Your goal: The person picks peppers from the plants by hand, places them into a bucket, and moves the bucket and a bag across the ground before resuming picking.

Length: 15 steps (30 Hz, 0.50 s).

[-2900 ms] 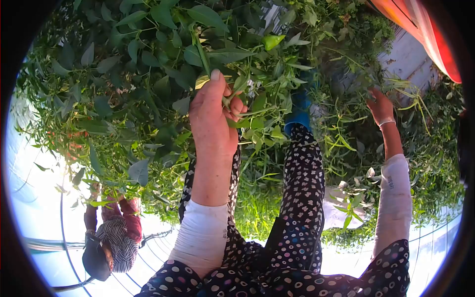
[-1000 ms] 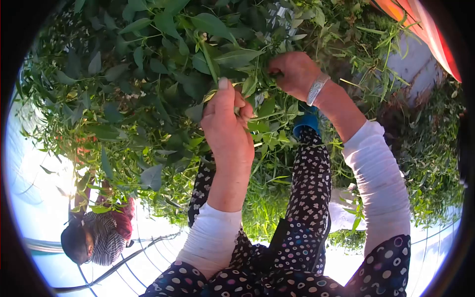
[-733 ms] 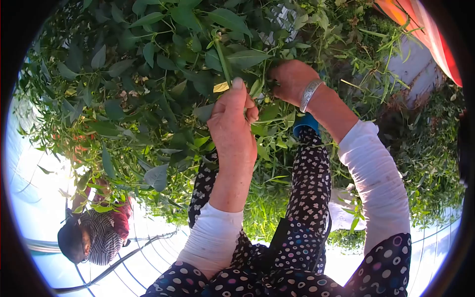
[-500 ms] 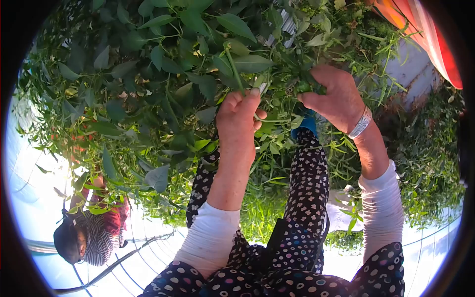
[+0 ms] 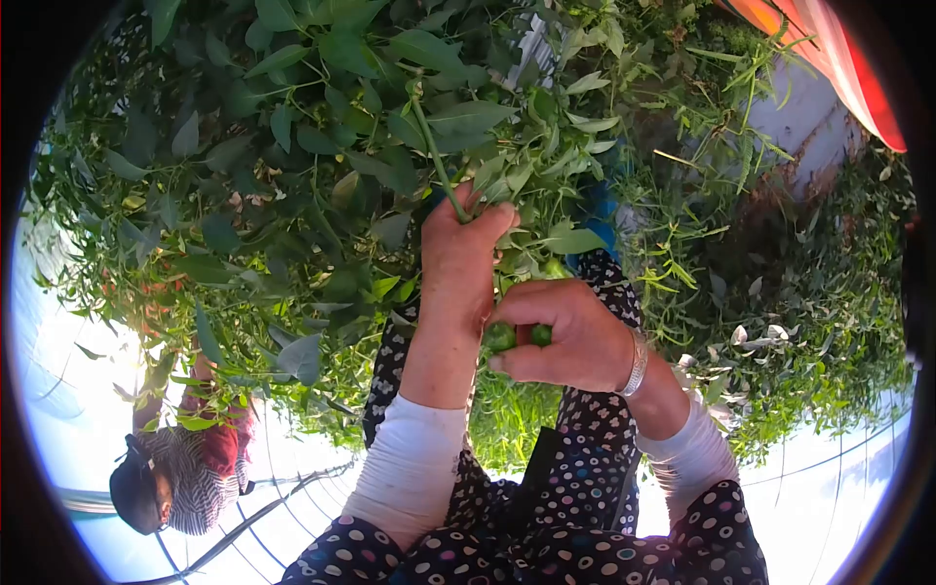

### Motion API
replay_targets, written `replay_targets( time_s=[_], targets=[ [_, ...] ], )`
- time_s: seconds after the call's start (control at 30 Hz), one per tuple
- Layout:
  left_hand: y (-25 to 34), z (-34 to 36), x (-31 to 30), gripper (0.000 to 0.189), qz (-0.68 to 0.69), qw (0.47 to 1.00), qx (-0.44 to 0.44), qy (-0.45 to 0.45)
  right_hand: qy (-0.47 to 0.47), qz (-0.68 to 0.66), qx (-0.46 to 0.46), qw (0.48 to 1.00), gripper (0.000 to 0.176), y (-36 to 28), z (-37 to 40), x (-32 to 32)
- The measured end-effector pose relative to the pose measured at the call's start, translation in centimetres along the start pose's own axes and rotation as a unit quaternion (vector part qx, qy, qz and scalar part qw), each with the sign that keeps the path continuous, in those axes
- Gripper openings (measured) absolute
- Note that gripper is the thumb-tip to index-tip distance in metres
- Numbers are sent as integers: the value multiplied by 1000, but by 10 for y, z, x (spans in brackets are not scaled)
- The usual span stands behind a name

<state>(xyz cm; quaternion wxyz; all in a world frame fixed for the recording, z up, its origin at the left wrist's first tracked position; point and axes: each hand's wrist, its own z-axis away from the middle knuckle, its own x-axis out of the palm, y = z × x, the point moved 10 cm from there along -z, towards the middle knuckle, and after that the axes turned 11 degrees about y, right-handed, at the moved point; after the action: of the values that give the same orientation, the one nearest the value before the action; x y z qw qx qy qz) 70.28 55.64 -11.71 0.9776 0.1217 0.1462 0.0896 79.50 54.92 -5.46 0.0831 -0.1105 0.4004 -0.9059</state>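
Both hands are busy among the leafy plants (image 5: 292,185). As I read it from my end, the left hand (image 5: 458,244) steadies a green stem (image 5: 432,148), fingers curled closed around it, while the right hand (image 5: 585,336) cradles picked fruit just below. That right one is half closed, thumb and forefinger parted, with green peppers (image 5: 499,337) showing in the gap beside the left wrist.

Next, I judge, the work calls for keeping those peppers secure in the curled fingers and not tugging hard on the stem – it looks thin enough to snap.

Counting up: two hands, one gripped stem, two green peppers that I can make out in the right hand – more may be hidden in the palm – and one bracelet (image 5: 636,364) on the right wrist. I also count two white sleeves (image 5: 409,468) and one other person (image 5: 200,473), off at lower left, well apart from these hands.
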Motion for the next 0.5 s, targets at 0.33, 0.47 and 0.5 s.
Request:
replay_targets(
  time_s=[0.33, 0.47, 0.5],
  targets=[
    [-7, 3, -2, 32, -20, 999, -26, 5, 186, -474, -57, 859, 37, -79, -3, -189],
    [-13, 3, -9, 32, -28, 998, -37, 41, 132, -540, -218, 802, 57, -173, -7, -351],
    [-14, 4, -10, 30, -14, 998, -41, 42, 155, -571, -229, 773, 64, -190, -8, -379]
  ],
)
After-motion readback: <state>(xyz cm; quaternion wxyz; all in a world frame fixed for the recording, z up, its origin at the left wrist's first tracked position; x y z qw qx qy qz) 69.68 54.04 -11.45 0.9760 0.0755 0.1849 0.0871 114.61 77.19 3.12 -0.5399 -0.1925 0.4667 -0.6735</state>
